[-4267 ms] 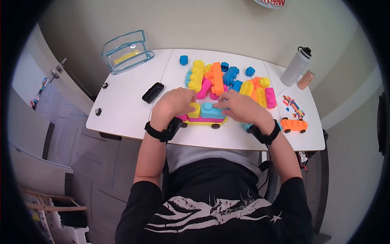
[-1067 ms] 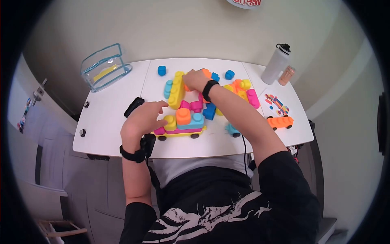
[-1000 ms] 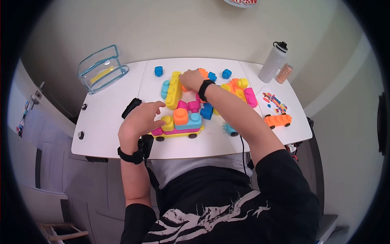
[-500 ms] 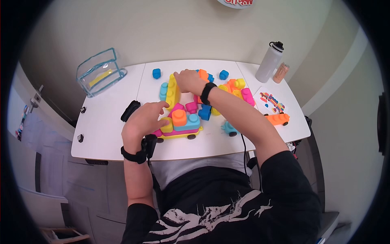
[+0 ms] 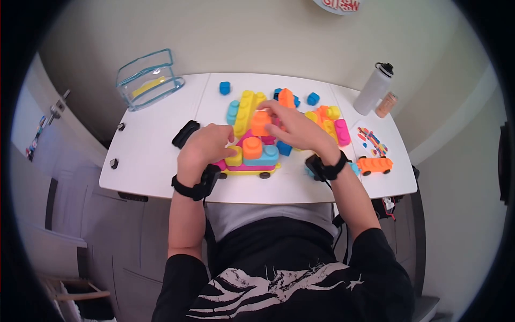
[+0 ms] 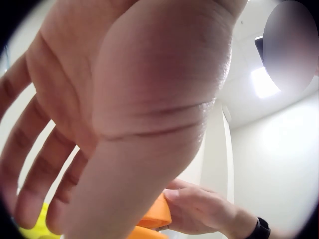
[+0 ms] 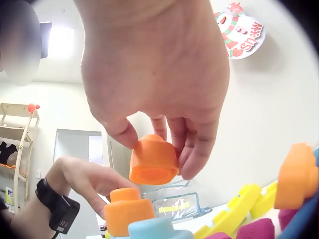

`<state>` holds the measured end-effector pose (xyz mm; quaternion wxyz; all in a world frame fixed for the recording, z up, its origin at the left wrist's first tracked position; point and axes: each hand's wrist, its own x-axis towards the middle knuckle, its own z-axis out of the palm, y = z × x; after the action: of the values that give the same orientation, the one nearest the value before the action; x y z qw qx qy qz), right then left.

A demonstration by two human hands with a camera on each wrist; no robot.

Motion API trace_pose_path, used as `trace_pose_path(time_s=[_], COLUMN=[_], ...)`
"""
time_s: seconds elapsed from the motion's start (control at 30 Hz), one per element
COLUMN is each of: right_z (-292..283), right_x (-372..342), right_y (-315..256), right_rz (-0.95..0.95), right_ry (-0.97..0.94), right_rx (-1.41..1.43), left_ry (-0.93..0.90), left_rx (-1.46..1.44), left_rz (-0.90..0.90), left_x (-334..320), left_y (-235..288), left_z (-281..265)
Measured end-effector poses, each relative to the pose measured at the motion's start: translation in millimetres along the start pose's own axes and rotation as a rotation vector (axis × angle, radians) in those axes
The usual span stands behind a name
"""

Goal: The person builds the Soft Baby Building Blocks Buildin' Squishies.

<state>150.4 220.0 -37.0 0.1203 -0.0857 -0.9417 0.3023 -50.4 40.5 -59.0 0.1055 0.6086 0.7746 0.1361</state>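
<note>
White table (image 5: 153,169): near edge runs left to right just in front of the person. Between it and the wheeled toy's yellow base (image 5: 249,172), a band of tabletop shows; more lies to the right, as far as the right wrist. Far side is tighter: long yellow block (image 5: 244,114) and pink blocks (image 5: 252,137) stand just behind.

Right hand (image 5: 294,127): thumb and fingers pinch an orange block (image 5: 261,123), held above and apart from the mounted orange block (image 5: 252,148). Right wrist view: stud up, hollow underside showing; compact shape, no marked long axis.

Left hand (image 5: 201,146): fingers loosely spread, thumb at the yellow block (image 5: 234,156) on the toy's left part. Cannot tell how hard it presses.

Toy's long axis lies left-right, roughly along the near edge. Mounted orange block sits stud up on the left part of the light blue block (image 5: 263,156).
</note>
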Motion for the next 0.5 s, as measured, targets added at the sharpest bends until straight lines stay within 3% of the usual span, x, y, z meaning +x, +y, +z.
trace_pose_path(time_s=[0.07,0.37,0.5], right_z=[2,7,17], right_x=[-11,-35,-40], right_y=[4,23,25], right_rz=[0.016,-0.144,-0.023], right_ry=[0.073,0.027,0.011], right_rx=[0.016,-0.027,0.02], left_ry=[-0.011,-0.093,-0.074], left_rx=[0.008,0.031,0.05], left_rz=[-0.026,-0.07,0.004], left_x=[-1,5,6], left_y=[0,2,1], left_z=[-2,-3,-1])
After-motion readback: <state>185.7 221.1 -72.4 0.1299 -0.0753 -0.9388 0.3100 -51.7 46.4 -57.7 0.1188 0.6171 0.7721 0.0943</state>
